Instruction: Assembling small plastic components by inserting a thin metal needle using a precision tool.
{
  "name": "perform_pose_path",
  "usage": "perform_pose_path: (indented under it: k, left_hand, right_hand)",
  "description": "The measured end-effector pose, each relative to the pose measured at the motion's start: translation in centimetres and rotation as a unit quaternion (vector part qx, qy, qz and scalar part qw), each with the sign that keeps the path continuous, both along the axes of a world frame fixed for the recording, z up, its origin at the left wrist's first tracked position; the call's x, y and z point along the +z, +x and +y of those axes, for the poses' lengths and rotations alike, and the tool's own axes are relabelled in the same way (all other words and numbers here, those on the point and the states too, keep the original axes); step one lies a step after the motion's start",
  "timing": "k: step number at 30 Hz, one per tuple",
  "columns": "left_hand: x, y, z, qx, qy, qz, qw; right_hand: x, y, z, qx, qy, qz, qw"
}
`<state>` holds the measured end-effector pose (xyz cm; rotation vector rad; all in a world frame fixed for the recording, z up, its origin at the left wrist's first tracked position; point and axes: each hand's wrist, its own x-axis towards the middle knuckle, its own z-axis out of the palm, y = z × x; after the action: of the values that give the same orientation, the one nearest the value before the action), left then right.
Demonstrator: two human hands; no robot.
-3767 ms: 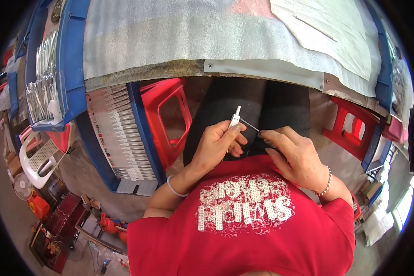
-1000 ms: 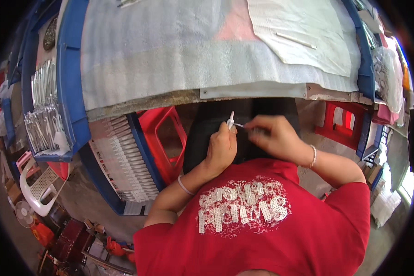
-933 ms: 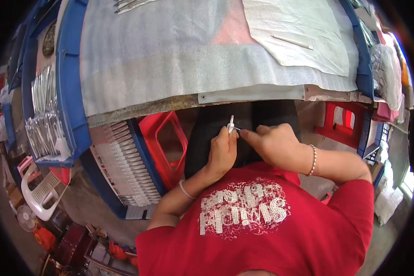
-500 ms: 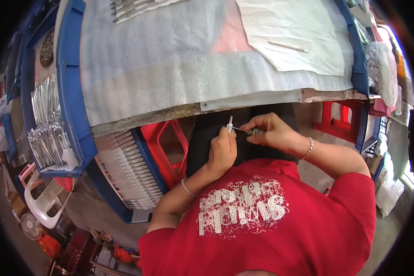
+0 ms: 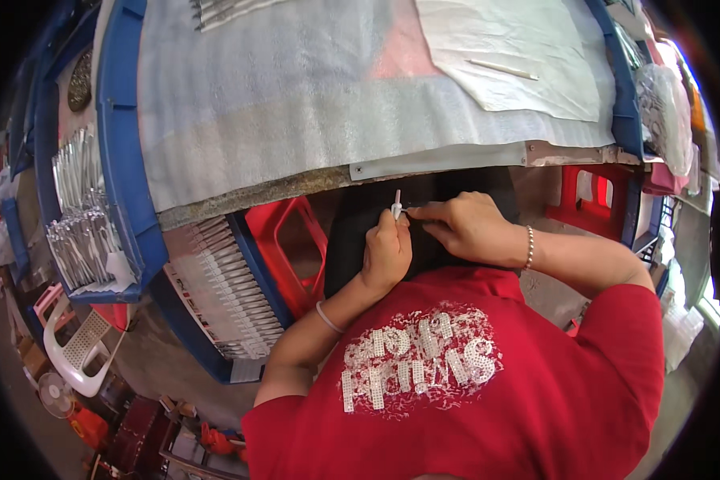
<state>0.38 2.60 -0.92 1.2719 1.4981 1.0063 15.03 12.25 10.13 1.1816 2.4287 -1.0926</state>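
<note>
My left hand (image 5: 386,254) is closed with thumb and fingers round a small white piece with a slim pinkish tip (image 5: 397,208), held upright over my lap in front of the table's near edge. My right hand (image 5: 480,230) comes in from the right with its back turned up. Its index finger and thumb are pinched close against the side of the white piece. Whatever sits in that pinch is hidden or too small to name.
The table (image 5: 256,128) has a pale foam cover, with a white cloth (image 5: 520,72) and a thin white stick (image 5: 504,70) on it. Blue trays (image 5: 124,144) of silvery slender parts (image 5: 84,248) stand at left. Red stools (image 5: 288,248) flank my legs; a white chair (image 5: 76,348) stands lower left.
My right hand has turned over, back upward, and moved left against the white piece. The thin dark item seen earlier between its fingers no longer shows. The left hand has barely moved.
</note>
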Motion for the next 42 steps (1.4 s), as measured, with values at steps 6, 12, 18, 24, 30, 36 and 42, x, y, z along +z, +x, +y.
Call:
perform_pose_path:
  k: [6,12,18,24,30,36,42]
  left_hand:
    - [0.4,0.5,-0.7,-0.029,0.037,-0.024,0.999]
    - [5.5,-3.1,-0.9,0.008,-0.283,-0.392,0.875]
    - [9.4,-3.6,-1.5,-0.026,-0.274,-0.319,0.907]
    - [13.0,-1.3,-0.7,-0.099,-0.207,-0.101,0.968]
    - [13.1,0.9,-0.9,-0.09,0.11,0.221,0.965]
    - [13.4,0.4,-2.6,-0.092,0.096,0.284,0.95]
    - [11.6,0.7,-2.9,-0.143,0.106,0.257,0.95]
  right_hand:
    - [-2.3,3.4,-2.1,-0.202,-0.214,0.168,0.941]
    - [3.9,8.2,-4.4,-0.087,0.146,0.178,0.969]
    - [9.0,20.4,3.8,-0.29,0.512,0.071,0.805]
    - [9.0,33.3,12.5,-0.221,0.34,-0.116,0.906]
    - [7.4,37.2,15.3,-0.194,0.302,-0.069,0.931]
    - [10.8,28.0,5.9,-0.368,0.426,0.2,0.802]
    - [3.2,4.9,-6.6,-0.032,0.208,0.345,0.915]
